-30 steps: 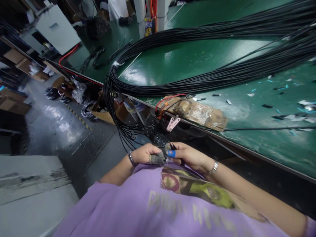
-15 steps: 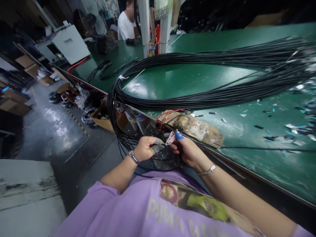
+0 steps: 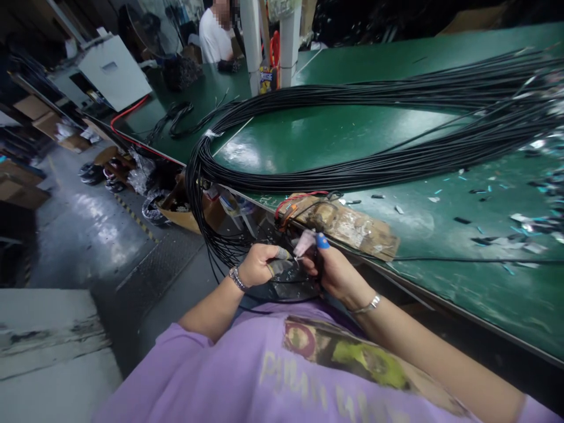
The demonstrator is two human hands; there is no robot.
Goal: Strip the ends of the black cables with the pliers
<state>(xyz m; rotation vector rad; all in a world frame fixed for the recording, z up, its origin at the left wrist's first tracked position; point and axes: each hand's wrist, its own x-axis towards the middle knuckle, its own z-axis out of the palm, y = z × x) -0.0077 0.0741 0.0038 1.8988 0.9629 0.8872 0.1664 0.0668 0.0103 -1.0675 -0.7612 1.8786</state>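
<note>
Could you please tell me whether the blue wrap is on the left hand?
No, the blue wrap is on the thumb of the right hand.

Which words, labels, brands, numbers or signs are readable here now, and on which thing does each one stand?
No text reads clearly.
Purple shirt: pale lettering, too blurred to read.
Yellow-and-dark label by the white posts: lettering too small and blurred to read.
Green table: pale marks at its edge, too small.

Forearms (image 3: pixel 440 358) angled inward | left grip (image 3: pixel 259 265) curled | right grip (image 3: pixel 337 268) curled, thumb extended
</note>
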